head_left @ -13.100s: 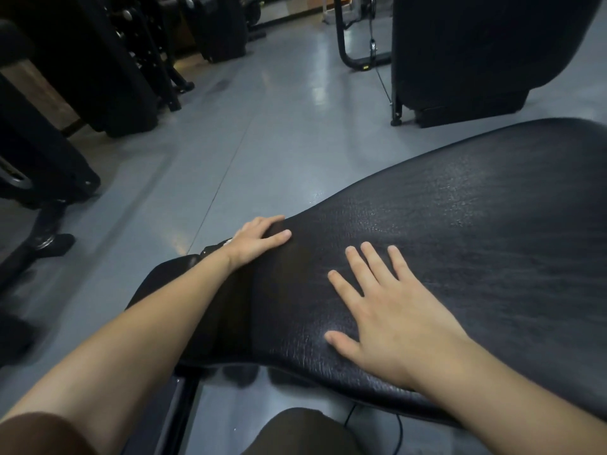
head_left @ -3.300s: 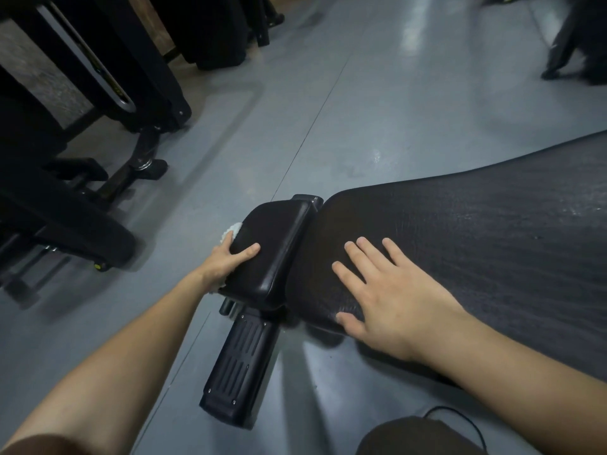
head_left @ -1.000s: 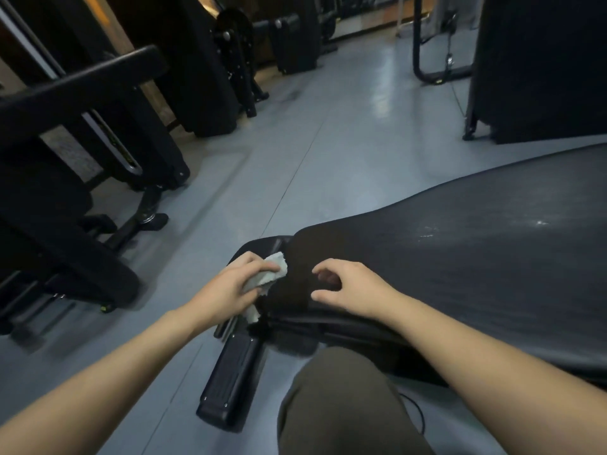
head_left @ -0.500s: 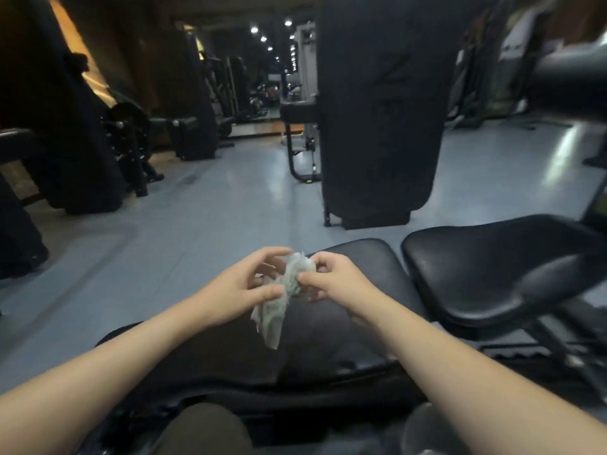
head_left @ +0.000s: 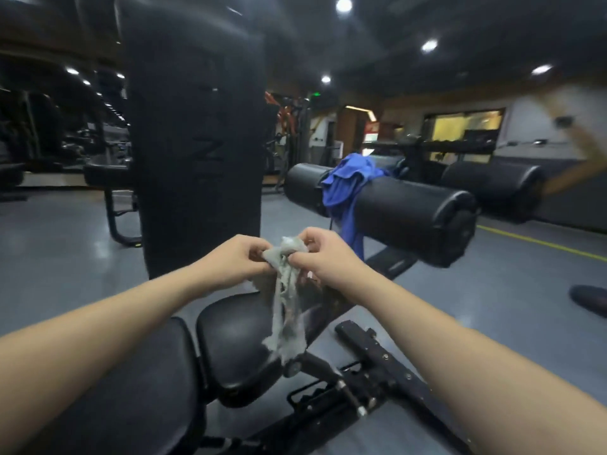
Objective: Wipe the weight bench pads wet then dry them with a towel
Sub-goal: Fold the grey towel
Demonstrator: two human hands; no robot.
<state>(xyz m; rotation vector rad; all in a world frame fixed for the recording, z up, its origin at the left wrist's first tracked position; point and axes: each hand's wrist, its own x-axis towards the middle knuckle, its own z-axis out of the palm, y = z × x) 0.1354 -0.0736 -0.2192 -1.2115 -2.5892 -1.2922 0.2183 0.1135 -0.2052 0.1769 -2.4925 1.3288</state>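
hands x2: L hand (head_left: 237,257) + R hand (head_left: 323,254) both pinching top of 1 grey wipe (head_left: 285,300), raised, hanging over seat pad (head_left: 235,339) | bench pads x2: seat pad + back pad (head_left: 131,382) | roller pads (head_left: 404,208) x2 behind | 1 blue towel (head_left: 348,188) draped over nearer roller

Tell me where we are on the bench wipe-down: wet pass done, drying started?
Can't confirm any pad is finished; no wet sheen shows. In hand: left hand and right hand both pinch the grey wipe, which hangs above the seat pad. Left: drying; a blue cloth is draped on the roller pad, untouched.
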